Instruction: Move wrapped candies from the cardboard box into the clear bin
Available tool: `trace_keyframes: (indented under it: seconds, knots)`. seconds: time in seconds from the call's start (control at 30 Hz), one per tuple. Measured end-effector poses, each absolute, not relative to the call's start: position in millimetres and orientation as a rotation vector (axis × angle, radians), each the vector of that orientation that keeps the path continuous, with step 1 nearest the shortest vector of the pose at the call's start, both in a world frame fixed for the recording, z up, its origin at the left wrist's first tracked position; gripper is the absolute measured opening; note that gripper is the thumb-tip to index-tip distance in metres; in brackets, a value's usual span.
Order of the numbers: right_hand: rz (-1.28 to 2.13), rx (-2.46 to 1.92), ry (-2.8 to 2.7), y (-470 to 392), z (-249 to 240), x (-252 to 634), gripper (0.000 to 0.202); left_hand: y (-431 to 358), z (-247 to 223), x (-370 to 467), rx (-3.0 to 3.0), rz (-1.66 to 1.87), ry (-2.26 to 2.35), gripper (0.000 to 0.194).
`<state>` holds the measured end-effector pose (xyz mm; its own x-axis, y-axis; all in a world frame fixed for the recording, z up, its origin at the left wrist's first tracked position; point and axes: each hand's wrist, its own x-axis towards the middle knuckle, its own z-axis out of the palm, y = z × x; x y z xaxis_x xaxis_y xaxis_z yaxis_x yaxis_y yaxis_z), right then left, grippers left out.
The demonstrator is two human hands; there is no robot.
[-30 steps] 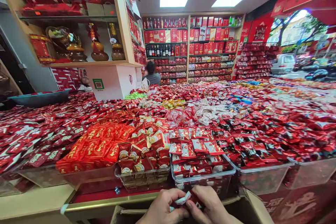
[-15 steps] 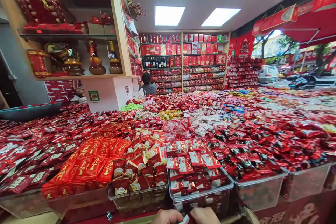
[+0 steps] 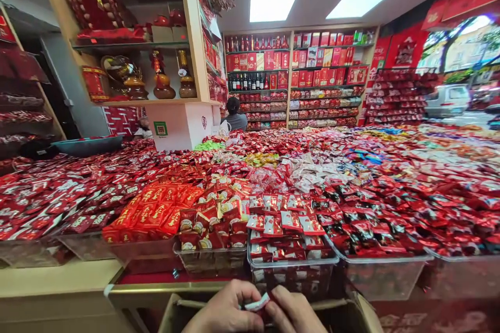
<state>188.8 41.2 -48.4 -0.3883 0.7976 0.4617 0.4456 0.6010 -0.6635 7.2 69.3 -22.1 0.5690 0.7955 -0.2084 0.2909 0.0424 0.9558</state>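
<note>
Low in the head view, my left hand [image 3: 230, 309] pinches a small red and white packet [image 3: 258, 303] between thumb and fingers. Close beside it on the right, my right hand [image 3: 292, 312] has its fingers closed on the packet's other end. Both hands are over an open cardboard box [image 3: 175, 315], whose inside is mostly hidden. Just beyond them stands a clear bin [image 3: 292, 265] heaped with red and white packets [image 3: 291, 221]. To its left is a bin of brown and gold packets [image 3: 207, 223].
Orange-red packets [image 3: 150, 213] lie further left, and dark red ones [image 3: 375, 218] fill bins on the right. A display shelf [image 3: 199, 36] rises at the back left. Beyond the candy, a person [image 3: 234, 117] is near the stocked wall shelves [image 3: 289, 80].
Both hands and the packet have come higher into view, and more of the cardboard box shows. The camera view has shifted, with shelves and bins now lying differently in the picture.
</note>
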Motion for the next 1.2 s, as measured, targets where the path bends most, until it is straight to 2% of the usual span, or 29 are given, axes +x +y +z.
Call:
trace_keyframes:
  seconds: [0.17,0.37,0.63,0.73,0.87,0.93,1.07,1.2]
  knots:
    - [0.478,-1.033,-1.892,36.7,-25.7,190.5,0.038,67.2,-19.2,15.0,1.493,0.547,0.878,0.051]
    - [1.146,-1.104,-1.489,32.9,-19.4,193.3,0.037,63.9,-21.1,16.8,1.497,0.679,0.873,0.052]
    - [1.294,-1.145,-1.285,35.0,-26.0,193.1,0.037,64.8,-19.6,14.4,1.579,0.648,0.88,0.051]
    - [1.211,-1.127,-1.338,30.7,-27.1,196.0,0.033,65.3,-15.7,14.2,1.629,0.638,0.859,0.048]
    - [0.672,-0.875,-1.712,26.3,-18.0,202.5,0.022,64.9,-10.0,13.5,1.661,0.641,0.847,0.039]
    - [0.516,-0.755,-1.8,26.9,-12.4,205.1,0.021,64.0,-9.9,13.8,1.667,0.67,0.852,0.033]
    - [0.561,-0.613,-1.862,32.3,-14.9,207.8,0.025,62.2,-15.2,16.0,1.75,0.754,0.857,0.02]
    - [0.446,-0.6,-1.982,33.9,-31.8,209.6,0.026,62.2,-16.3,15.8,1.818,0.737,0.778,0.02]
